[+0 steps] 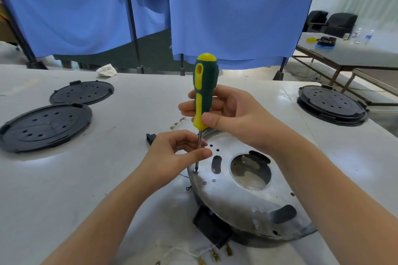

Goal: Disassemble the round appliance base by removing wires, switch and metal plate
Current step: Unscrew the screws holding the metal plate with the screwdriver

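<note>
The left hand [181, 153] hides part of the screwdriver [204, 92] shaft.

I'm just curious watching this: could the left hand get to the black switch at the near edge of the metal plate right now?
Probably yes, but not at once. The left hand is pinching the screwdriver shaft. Nothing lies between it and the switch, so the way looks free once it lets go.

The round base [247, 196] lies on the table [107, 178] directly before me, its metal plate [232, 200] on top. My screwdriver [203, 101] stands upright on a screw [196, 171] at the plate's left edge. Two covers [46, 127] lie left; another cover [331, 104] far right.
</note>
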The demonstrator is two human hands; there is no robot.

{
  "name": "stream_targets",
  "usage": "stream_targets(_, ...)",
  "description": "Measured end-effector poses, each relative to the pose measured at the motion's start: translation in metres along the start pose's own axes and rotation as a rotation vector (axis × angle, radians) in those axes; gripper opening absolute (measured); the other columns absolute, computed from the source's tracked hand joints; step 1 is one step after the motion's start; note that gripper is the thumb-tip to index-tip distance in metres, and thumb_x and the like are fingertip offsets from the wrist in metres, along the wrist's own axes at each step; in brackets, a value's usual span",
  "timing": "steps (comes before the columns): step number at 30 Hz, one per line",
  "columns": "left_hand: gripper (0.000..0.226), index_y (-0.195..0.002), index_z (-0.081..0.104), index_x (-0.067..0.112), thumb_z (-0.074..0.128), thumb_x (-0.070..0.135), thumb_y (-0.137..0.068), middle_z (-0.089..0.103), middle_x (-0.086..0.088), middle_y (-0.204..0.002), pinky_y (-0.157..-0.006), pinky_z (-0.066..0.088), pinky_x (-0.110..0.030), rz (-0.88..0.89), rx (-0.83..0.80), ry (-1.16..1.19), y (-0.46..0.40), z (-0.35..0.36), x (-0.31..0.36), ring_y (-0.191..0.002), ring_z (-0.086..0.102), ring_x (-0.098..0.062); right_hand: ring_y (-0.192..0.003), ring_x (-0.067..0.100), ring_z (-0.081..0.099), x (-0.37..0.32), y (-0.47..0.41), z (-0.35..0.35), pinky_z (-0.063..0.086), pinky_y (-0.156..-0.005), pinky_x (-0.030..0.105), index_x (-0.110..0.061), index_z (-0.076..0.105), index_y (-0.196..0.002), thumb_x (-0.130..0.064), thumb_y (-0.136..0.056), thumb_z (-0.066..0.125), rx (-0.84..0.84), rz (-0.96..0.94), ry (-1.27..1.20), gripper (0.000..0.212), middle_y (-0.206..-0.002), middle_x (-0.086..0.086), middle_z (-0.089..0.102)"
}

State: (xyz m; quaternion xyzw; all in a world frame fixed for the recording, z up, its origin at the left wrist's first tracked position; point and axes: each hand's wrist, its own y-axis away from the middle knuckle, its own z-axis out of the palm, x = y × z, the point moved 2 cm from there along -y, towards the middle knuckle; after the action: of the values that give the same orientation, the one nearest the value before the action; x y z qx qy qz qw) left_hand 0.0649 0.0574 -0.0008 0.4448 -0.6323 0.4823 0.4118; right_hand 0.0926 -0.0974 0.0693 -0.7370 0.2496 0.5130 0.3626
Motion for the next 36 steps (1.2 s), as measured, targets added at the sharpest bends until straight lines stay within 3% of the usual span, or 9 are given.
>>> stream_targets(3,0.015,-0.092,0.074,0.042,0.072,0.031,-0.082,0.076,0.008,-0.093,-0.09,0.051,-0.02,0.018,-0.106,-0.01,0.006,-0.002,0.003,-0.095,0.071,-0.01,-0.117,0.015,0.062,-0.002,0.0,0.003,0.049,-0.1,0.034,-0.016,0.051,-0.127,0.009,-0.095,0.047,-0.043,0.015,0.046,0.042,-0.121,0.005,0.067)
stream_targets(7,0.03,-0.088,0.075,0.04,0.064,0.012,-0.089,0.077,0.008,-0.089,-0.084,0.052,-0.016,0.039,-0.094,-0.031,0.009,-0.004,0.003,-0.089,0.073,-0.01,-0.117,0.013,0.062,-0.004,0.001,0.001,0.049,-0.1,0.032,-0.014,0.046,-0.136,0.007,-0.096,0.046,-0.023,0.053,0.084,0.045,-0.126,0.005,0.065)
stream_targets(14,0.018,-0.07,0.075,0.032,0.087,0.02,-0.063,0.074,0.009,-0.07,-0.072,0.054,-0.014,0.033,0.122,-0.113,0.003,0.0,-0.001,-0.069,0.071,-0.007,-0.094,0.002,0.066,-0.012,0.0,-0.002,0.056,-0.081,0.02,-0.029,0.064,-0.113,-0.026,-0.08,0.076,0.163,0.042,0.275,0.036,-0.091,-0.02,0.07)
stream_targets(19,0.02,-0.071,0.073,0.035,0.087,0.025,-0.061,0.073,0.012,-0.069,-0.071,0.052,-0.013,0.06,0.133,-0.141,0.004,0.003,-0.001,-0.068,0.069,-0.005,-0.089,0.008,0.069,-0.013,0.0,-0.004,0.057,-0.086,0.03,-0.037,0.061,-0.112,-0.035,-0.077,0.077,0.182,0.062,0.384,0.039,-0.091,-0.008,0.072)
stream_targets(22,0.017,-0.073,0.075,0.035,0.084,0.023,-0.066,0.074,0.01,-0.074,-0.074,0.052,-0.015,0.046,0.088,-0.108,0.005,0.001,0.0,-0.073,0.07,-0.005,-0.08,0.008,0.069,-0.018,0.0,-0.007,0.058,-0.084,0.03,-0.034,0.057,-0.12,-0.029,-0.074,0.08,0.124,0.09,0.382,0.051,-0.077,-0.014,0.07)
stream_targets(25,0.022,-0.088,0.075,0.036,0.071,0.015,-0.084,0.077,0.01,-0.087,-0.086,0.052,-0.018,0.057,-0.03,-0.086,0.01,0.001,0.003,-0.088,0.072,-0.007,-0.085,0.011,0.071,-0.025,-0.002,-0.011,0.057,-0.084,0.028,-0.013,0.053,-0.126,-0.014,-0.075,0.08,0.097,0.068,0.385,0.058,-0.089,-0.003,0.074)
stream_targets(28,0.029,-0.097,0.071,0.031,0.06,0.004,-0.091,0.077,0.01,-0.092,-0.089,0.052,-0.019,0.053,-0.061,-0.083,0.012,0.002,0.003,-0.092,0.072,-0.008,-0.093,0.014,0.072,-0.028,-0.002,-0.009,0.058,-0.078,0.026,-0.019,0.049,-0.118,0.004,-0.081,0.07,0.026,0.064,0.253,0.049,-0.099,0.002,0.074)
stream_targets(33,0.023,-0.074,0.076,0.031,0.076,0.009,-0.078,0.077,0.005,-0.077,-0.079,0.055,-0.019,0.013,0.051,-0.051,0.008,0.002,0.001,-0.077,0.074,-0.012,-0.116,0.011,0.062,-0.02,0.001,-0.003,0.054,-0.092,0.03,-0.024,0.041,-0.128,0.006,-0.091,0.057,-0.001,0.074,0.198,0.05,-0.125,0.0,0.061)
stream_targets(36,0.019,-0.07,0.074,0.023,0.088,0.025,-0.058,0.074,0.004,-0.068,-0.067,0.052,-0.014,-0.005,0.168,-0.053,0.005,-0.001,0.0,-0.066,0.071,-0.01,-0.103,0.008,0.064,-0.018,0.002,0.001,0.055,-0.09,0.03,-0.025,0.052,-0.12,-0.015,-0.087,0.07,0.099,0.064,0.348,0.039,-0.112,-0.005,0.065)
